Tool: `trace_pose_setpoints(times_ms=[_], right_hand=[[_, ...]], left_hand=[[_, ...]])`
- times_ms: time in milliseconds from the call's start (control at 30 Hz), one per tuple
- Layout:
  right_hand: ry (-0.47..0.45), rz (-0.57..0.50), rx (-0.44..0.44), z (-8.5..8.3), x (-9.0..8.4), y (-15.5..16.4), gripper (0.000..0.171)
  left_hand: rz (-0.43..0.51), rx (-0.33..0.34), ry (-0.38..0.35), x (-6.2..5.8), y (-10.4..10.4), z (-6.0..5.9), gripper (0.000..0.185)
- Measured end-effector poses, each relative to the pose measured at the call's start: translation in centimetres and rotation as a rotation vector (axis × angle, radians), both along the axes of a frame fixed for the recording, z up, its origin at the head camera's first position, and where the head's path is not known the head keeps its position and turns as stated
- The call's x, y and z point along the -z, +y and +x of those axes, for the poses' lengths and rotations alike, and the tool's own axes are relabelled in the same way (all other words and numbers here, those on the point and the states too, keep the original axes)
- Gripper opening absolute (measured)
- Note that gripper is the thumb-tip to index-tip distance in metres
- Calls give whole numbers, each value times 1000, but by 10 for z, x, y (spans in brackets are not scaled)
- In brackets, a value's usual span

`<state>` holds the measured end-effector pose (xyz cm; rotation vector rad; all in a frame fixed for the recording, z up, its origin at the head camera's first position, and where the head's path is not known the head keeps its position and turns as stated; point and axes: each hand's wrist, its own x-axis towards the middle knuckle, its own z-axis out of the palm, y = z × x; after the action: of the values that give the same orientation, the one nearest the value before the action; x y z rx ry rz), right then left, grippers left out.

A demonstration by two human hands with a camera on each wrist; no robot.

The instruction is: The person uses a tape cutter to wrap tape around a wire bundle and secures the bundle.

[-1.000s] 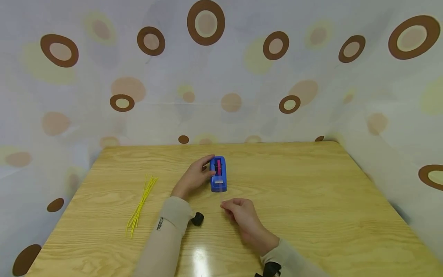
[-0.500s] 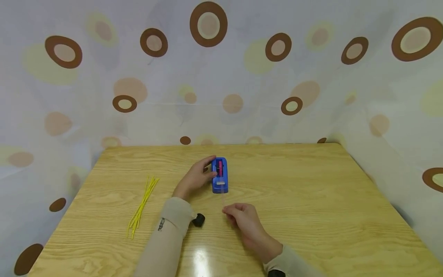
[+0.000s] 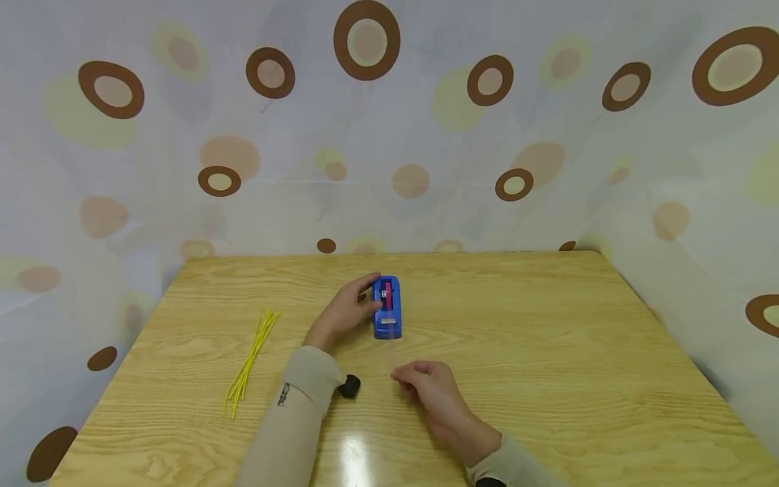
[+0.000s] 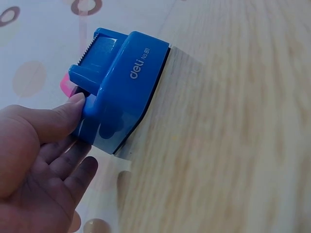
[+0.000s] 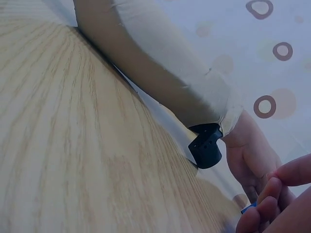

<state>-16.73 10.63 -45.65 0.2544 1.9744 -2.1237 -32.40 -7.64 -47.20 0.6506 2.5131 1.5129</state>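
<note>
A blue tape dispenser (image 3: 395, 330) with a pink tape core (image 3: 389, 295) stands on the table near its middle. My left hand (image 3: 342, 312) grips its left side, the thumb by the core in the left wrist view, where the serrated cutter (image 4: 87, 50) also shows. From the dispenser's near end a clear strip of tape (image 3: 392, 349) stretches toward me. Its free end is pinched between the thumb and finger of my right hand (image 3: 439, 399). In the right wrist view those fingertips (image 5: 276, 187) overlap the left hand, and the dispenser is mostly hidden.
A loose bundle of thin yellow sticks (image 3: 251, 365) lies to the left of my left forearm. A black wrist camera (image 3: 349, 386) sits at the left cuff. Behind the wooden table (image 3: 548, 338) hangs a cloth patterned with brown circles.
My right hand has drawn back slightly toward me, and the strip of tape has grown longer. A white mark now shows beside the pink core. The left hand keeps its grip on the dispenser.
</note>
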Motion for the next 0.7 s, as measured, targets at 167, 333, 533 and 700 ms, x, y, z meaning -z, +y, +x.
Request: trace_pose_setpoints(times_ms=[167, 333, 533, 700], right_hand=[[28, -8, -2, 1, 1, -1, 13], [41, -7, 3, 4, 3, -1, 11], [40, 3, -11, 3, 4, -1, 12], [57, 12, -26, 2, 5, 1, 12]], left_hand=[[-7, 10, 9, -2, 0, 0, 60], [-28, -1, 14, -5, 0, 3, 60], [-85, -77, 21, -9, -1, 6, 62], [-93, -123, 38, -16, -4, 12, 62]])
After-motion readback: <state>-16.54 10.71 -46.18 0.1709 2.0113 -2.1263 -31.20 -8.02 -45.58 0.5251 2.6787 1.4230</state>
